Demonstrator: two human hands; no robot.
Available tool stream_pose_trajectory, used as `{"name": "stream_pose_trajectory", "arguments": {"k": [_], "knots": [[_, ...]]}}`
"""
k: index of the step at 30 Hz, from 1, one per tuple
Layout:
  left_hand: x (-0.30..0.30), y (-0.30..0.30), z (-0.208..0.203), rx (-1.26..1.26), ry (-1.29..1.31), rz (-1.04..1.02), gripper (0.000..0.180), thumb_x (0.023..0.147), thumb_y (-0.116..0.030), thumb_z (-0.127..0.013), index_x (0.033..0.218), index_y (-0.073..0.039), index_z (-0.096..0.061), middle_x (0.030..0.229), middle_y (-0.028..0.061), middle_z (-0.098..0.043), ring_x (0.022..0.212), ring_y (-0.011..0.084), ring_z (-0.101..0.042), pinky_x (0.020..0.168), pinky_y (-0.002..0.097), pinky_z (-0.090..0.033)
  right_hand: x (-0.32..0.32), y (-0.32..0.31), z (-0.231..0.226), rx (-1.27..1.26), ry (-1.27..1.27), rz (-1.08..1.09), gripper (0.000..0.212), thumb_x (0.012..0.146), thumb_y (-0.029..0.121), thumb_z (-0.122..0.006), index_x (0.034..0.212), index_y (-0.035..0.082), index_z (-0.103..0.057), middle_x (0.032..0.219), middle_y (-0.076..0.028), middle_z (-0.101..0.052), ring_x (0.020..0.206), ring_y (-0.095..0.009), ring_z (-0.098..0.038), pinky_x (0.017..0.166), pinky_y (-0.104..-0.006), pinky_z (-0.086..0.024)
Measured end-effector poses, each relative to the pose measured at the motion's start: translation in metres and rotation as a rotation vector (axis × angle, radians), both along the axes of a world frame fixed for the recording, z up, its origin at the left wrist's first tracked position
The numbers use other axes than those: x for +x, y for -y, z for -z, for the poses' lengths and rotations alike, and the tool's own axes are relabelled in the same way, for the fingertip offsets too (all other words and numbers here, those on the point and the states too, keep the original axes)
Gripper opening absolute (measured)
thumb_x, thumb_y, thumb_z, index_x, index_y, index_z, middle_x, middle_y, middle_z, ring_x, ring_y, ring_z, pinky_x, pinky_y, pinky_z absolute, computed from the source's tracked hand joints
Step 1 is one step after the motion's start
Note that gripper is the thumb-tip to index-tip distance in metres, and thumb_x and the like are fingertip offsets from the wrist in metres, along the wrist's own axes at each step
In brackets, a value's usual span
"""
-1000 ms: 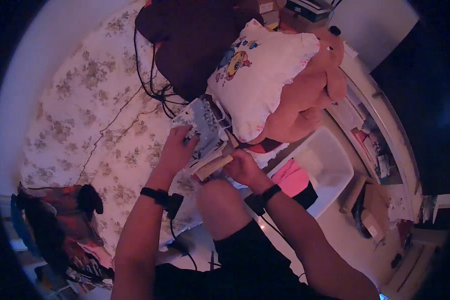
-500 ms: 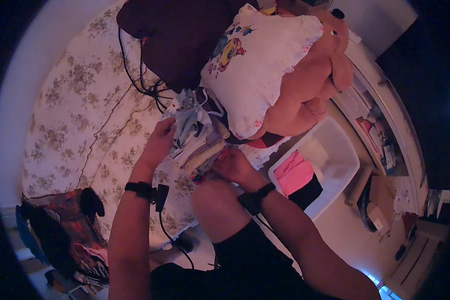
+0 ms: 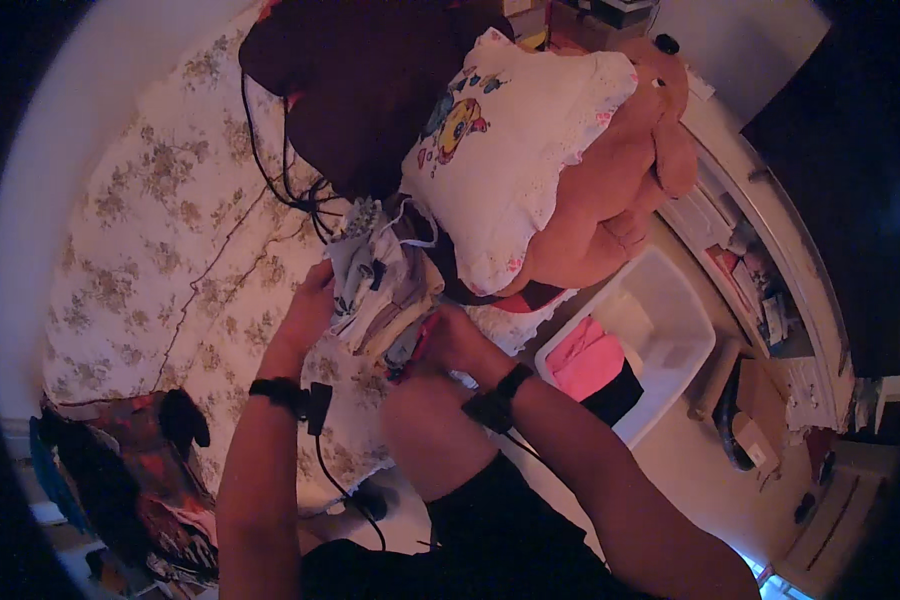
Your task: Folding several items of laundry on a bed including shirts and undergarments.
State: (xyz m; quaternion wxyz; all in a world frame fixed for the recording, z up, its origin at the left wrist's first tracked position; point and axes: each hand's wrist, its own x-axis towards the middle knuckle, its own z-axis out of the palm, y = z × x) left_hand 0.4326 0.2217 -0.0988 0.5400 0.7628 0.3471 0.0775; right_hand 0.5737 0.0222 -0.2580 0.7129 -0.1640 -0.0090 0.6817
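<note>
A stack of folded clothes in grey, white and cream sits between my hands, just above my knee. My left hand grips its left side, the fingertips hidden by the cloth. On the opposite side my right hand is closed round the stack's lower right edge, where a bit of red and teal fabric shows. A white strap loops out at the top of the stack, beside the white pillow with a cartoon print.
A brown plush toy lies under the pillow, next to a dark cushion-like bundle with black cables. Right of my knee stands a white plastic tub holding pink cloth and black cloth. A floral bedsheet spreads left; dark clothes lie lower left.
Both hands have closed in on the stack, which now looks lifted and more compact. My left hand has moved slightly down and left, and the right hand slightly down.
</note>
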Motion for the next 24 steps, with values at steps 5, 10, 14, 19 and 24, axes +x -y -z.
{"name": "stream_pose_trajectory", "arguments": {"k": [5,10,14,19,24], "knots": [[-0.026,0.002,-0.008,0.215,-0.040,0.006,0.036,0.108,-0.019,-0.049,0.140,-0.003,-0.056,0.134,0.0096,-0.063,0.124,0.0187,-0.055,0.110,0.0325,-0.041,0.001,-0.004,-0.045,0.234,-0.067,-0.232,0.048,0.099,0.038,-0.055,0.134,0.005,-0.059,0.129,-0.018,-0.067,0.117,-0.034,-0.065,0.106,-0.0547,-0.048],[-0.027,0.025,-0.039,0.449,-0.020,0.088,0.037,0.108,-0.015,-0.047,0.142,-0.003,-0.054,0.143,0.0138,-0.057,0.132,0.0226,-0.053,0.115,0.0357,-0.037,-0.004,0.008,-0.089,0.071,-0.012,-0.164,0.057,0.099,0.032,-0.051,0.147,0.001,-0.047,0.146,-0.019,-0.058,0.133,-0.034,-0.056,0.120,-0.0516,-0.036],[-0.015,0.051,-0.075,0.736,0.039,0.045,0.039,0.106,-0.010,-0.045,0.144,-0.005,-0.052,0.137,0.0199,-0.055,0.129,0.0348,-0.054,0.112,0.0408,-0.041,0.000,-0.004,-0.095,0.264,-0.136,-0.097,0.054,0.100,0.027,-0.046,0.146,-0.001,-0.046,0.147,-0.018,-0.056,0.136,-0.034,-0.054,0.122,-0.0507,-0.033],[0.032,0.056,-0.101,0.799,0.069,-0.023,0.043,0.102,-0.007,-0.048,0.146,-0.007,-0.051,0.133,0.0227,-0.054,0.124,0.0400,-0.055,0.109,0.0439,-0.044,0.032,-0.027,-0.106,0.239,-0.122,-0.011,0.051,0.101,0.027,-0.049,0.146,0.003,-0.048,0.148,-0.016,-0.055,0.135,-0.034,-0.054,0.122,-0.0499,-0.033],[0.028,0.012,0.011,1.411,-0.210,0.384,0.051,0.098,-0.019,-0.062,0.146,-0.006,-0.052,0.139,0.0244,-0.051,0.128,0.0455,-0.050,0.104,0.0493,-0.049,0.014,-0.048,-0.045,0.236,1.501,0.282,0.046,0.099,0.015,-0.054,0.144,0.005,-0.049,0.141,-0.013,-0.058,0.131,-0.032,-0.055,0.118,-0.0468,-0.038]]}}
